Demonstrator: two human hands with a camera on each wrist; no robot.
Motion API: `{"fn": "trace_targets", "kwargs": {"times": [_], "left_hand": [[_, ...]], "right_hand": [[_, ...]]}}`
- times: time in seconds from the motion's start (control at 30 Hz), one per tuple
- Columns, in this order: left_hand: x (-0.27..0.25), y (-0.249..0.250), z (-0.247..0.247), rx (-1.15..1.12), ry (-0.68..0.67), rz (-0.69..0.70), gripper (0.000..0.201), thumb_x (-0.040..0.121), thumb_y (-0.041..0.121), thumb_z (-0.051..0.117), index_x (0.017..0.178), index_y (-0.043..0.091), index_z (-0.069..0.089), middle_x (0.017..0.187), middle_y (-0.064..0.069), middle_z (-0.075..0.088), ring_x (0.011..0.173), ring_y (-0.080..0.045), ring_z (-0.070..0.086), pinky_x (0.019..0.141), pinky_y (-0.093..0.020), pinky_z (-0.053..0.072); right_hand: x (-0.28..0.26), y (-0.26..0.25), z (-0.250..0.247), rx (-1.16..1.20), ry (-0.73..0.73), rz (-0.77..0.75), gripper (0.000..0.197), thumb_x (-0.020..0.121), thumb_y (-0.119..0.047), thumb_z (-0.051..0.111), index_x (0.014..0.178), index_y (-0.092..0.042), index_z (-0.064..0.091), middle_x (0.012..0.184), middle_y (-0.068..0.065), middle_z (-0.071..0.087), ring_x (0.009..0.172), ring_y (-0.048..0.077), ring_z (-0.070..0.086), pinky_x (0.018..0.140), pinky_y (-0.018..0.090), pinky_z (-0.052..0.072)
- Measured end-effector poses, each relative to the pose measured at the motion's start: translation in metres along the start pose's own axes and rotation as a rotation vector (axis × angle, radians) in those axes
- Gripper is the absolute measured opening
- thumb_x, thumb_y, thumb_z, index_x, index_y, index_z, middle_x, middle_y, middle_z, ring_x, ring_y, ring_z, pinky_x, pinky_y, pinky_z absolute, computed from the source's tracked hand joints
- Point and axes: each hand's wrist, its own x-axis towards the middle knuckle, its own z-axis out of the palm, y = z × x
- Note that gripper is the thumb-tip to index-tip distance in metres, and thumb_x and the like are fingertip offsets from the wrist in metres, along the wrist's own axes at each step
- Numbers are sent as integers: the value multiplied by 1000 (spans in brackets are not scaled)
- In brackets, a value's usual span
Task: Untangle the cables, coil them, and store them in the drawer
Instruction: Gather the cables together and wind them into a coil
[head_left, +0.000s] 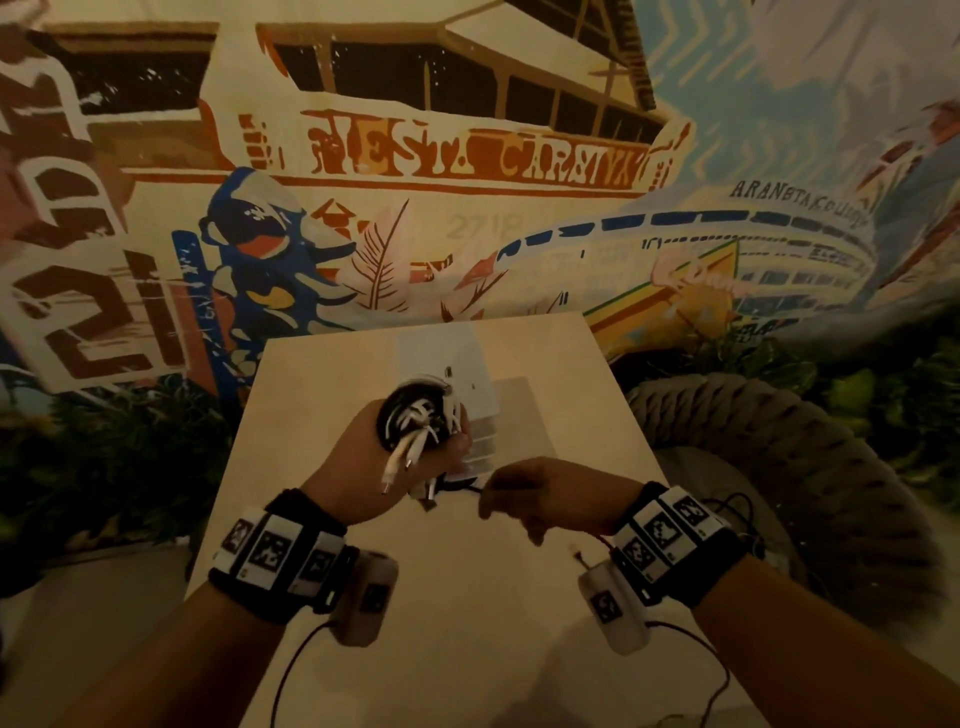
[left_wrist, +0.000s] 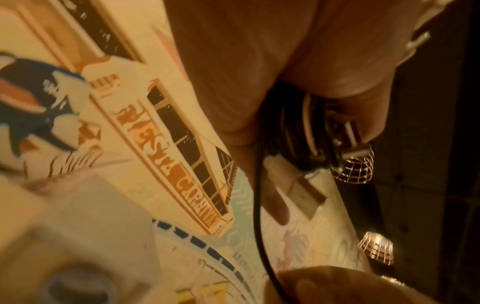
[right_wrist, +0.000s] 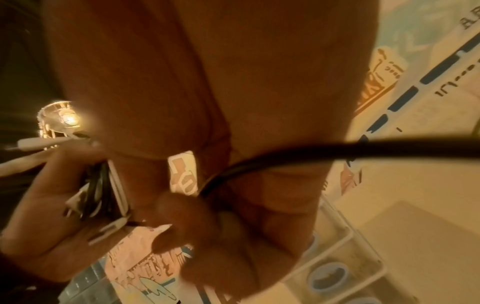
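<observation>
My left hand (head_left: 395, 457) grips a coiled bundle of black and white cables (head_left: 418, 415) above the table, white plug ends hanging down from it. The same bundle (left_wrist: 298, 127) shows between my fingers in the left wrist view, with a USB plug sticking out. A loose black cable (head_left: 462, 488) runs from the bundle to my right hand (head_left: 519, 499), which pinches it just to the right. In the right wrist view that black cable (right_wrist: 285, 156) passes through my right fingers (right_wrist: 207, 216). A small white drawer unit (head_left: 488, 415) stands behind the hands, partly hidden by them.
A pale wooden table (head_left: 467, 597) lies under both hands. A painted mural wall (head_left: 467, 156) rises behind it. A dark woven seat (head_left: 779, 467) stands to the right and green plants (head_left: 130, 441) to the left. Lit caged lamps (left_wrist: 376, 246) hang overhead.
</observation>
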Motion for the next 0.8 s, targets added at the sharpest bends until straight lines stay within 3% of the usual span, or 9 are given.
{"fn": "trace_targets", "kwargs": {"times": [0.07,0.13,0.23,0.33,0.4,0.5,0.6,0.67,0.8], "left_hand": [[-1,1,-7,153,-56,-2,17,83,34,75,96,24,74,90,7,75,92,-10,71,86,-27,56],[1,3,-6,406,-126,-1,18,85,30,75,98,17,76,87,4,75,85,-13,71,80,-31,57],[6,4,10,848,-219,29,13,92,21,67,102,14,72,92,-4,72,84,-23,66,72,-26,47],[8,2,21,975,-201,44,20,91,37,65,106,24,68,97,1,71,86,-21,66,73,-27,48],[9,-2,25,988,-200,56,28,91,43,64,114,28,66,104,5,71,91,-19,67,77,-26,51],[7,-9,30,1053,-265,88,31,93,52,57,115,32,67,105,10,71,90,-16,68,74,-24,52],[4,-14,32,1173,-350,42,24,95,48,53,103,29,67,84,5,67,73,-18,63,61,-26,45],[5,-10,31,1185,-369,0,24,94,48,55,103,29,66,81,6,67,69,-17,62,60,-26,47],[9,-3,37,1132,-405,-16,28,91,45,63,113,29,67,94,6,72,83,-17,68,71,-24,51]], "right_hand": [[2,6,-2,133,27,31,28,106,-33,50,97,-15,69,67,0,34,55,14,30,54,31,29],[2,3,-2,214,16,45,33,108,-27,44,95,-9,68,63,-1,28,53,14,20,54,34,18],[4,-7,0,401,72,61,41,106,-25,37,73,-10,55,61,1,28,50,13,18,55,33,15],[7,-13,-1,513,161,89,48,102,-47,35,71,-14,47,62,4,41,49,14,26,54,29,21],[5,-16,-1,309,209,87,65,100,-66,31,69,-14,56,56,-1,51,48,14,35,53,28,31],[-2,-23,1,-97,234,74,69,94,-74,35,65,-18,62,48,-7,55,51,14,45,60,30,41],[-9,-29,-5,-257,276,6,56,82,-71,62,94,-18,72,79,-1,68,68,12,59,72,34,50],[-15,-36,-9,-343,231,-11,55,77,-62,75,117,-25,68,98,-6,69,86,9,64,81,29,51],[-12,-48,4,-495,70,-51,40,70,-56,85,103,-35,74,93,-17,73,81,1,65,73,19,50]]}}
